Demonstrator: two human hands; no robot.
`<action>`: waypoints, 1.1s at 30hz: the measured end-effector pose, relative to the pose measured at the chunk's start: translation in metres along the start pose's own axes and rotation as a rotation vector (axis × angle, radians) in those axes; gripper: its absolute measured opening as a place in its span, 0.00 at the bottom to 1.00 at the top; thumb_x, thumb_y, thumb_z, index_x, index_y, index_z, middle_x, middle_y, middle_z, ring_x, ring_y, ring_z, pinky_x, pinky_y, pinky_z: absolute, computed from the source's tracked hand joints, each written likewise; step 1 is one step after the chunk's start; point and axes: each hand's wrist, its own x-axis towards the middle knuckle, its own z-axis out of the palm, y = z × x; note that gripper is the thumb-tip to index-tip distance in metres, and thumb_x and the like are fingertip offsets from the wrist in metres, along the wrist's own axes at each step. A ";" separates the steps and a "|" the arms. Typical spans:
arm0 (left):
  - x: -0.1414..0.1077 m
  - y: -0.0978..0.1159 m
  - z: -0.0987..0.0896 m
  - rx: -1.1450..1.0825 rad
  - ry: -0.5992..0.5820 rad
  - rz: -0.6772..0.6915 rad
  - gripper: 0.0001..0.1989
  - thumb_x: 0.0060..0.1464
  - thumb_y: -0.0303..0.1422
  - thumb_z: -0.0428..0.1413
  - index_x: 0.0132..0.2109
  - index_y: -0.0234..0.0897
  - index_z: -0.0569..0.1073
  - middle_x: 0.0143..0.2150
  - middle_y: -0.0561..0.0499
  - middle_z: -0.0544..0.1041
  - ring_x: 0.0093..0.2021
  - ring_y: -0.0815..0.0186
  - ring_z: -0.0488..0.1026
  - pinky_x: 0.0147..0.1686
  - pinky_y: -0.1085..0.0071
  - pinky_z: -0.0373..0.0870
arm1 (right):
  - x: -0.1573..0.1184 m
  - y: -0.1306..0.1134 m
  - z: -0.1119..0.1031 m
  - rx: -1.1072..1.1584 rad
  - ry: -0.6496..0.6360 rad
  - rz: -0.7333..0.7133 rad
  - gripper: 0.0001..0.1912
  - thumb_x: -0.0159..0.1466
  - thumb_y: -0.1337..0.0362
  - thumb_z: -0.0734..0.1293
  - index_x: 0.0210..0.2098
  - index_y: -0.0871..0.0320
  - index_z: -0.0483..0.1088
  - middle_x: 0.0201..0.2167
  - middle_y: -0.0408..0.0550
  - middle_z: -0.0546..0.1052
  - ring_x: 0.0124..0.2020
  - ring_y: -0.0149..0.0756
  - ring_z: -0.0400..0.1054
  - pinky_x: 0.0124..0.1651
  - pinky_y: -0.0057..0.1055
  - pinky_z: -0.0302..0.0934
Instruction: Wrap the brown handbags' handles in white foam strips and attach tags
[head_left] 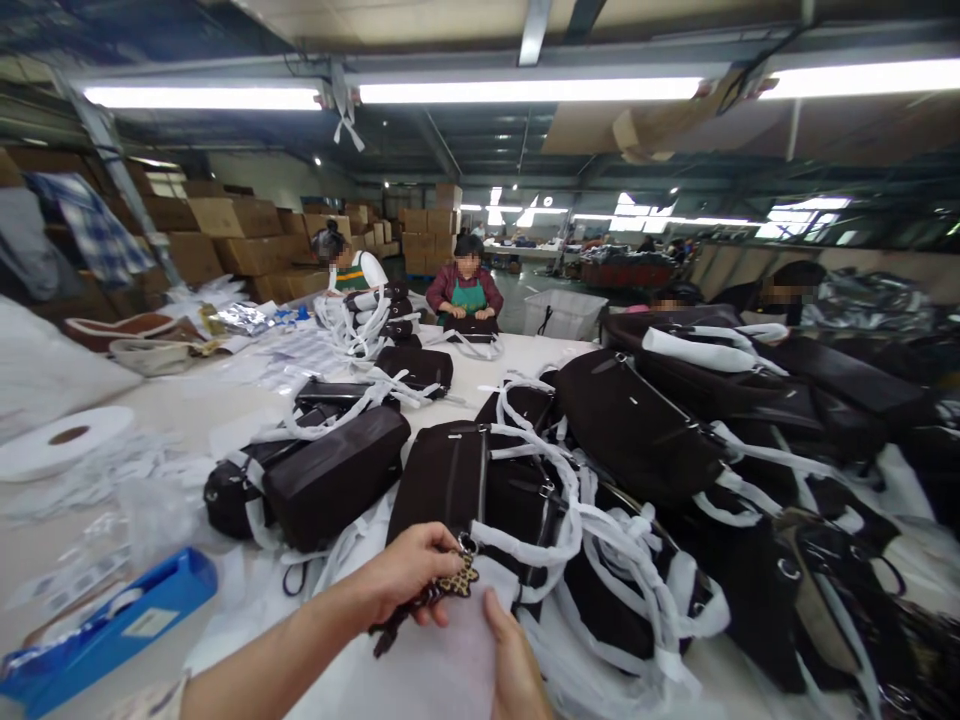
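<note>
The left hand (pixel 409 572) grips one leopard-print bag charm (pixel 459 578) by its metal ring; the right hand (pixel 514 665) lies open against one white foam sheet (pixel 427 650). Beyond that sheet, about a dozen dark handbags (pixel 637 430) with white-wrapped straps crowd the white desk (pixel 180 420). Left of it lie one blue box (pixel 105 620) and one white tape roll (pixel 64 440). Farther beyond it, four co-workers (pixel 465 285) work before stacked cardboard cartons (pixel 240 225), under three long ceiling lights (pixel 529 90).

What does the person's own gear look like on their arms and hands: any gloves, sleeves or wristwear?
The left hand and right hand wear no gloves, and no ring or watch shows. The left forearm is bare down to a pale sleeve at the lower edge of the view; the right sleeve is out of view.
</note>
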 end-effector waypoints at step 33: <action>-0.001 -0.082 0.036 -0.076 0.223 0.067 0.55 0.43 0.25 0.56 0.67 0.33 0.25 0.18 0.63 0.65 0.16 0.71 0.62 0.17 0.77 0.55 | -0.007 0.006 -0.003 -0.196 0.240 -0.189 0.41 0.40 0.57 0.79 0.52 0.60 0.70 0.38 0.48 0.82 0.41 0.47 0.75 0.42 0.35 0.69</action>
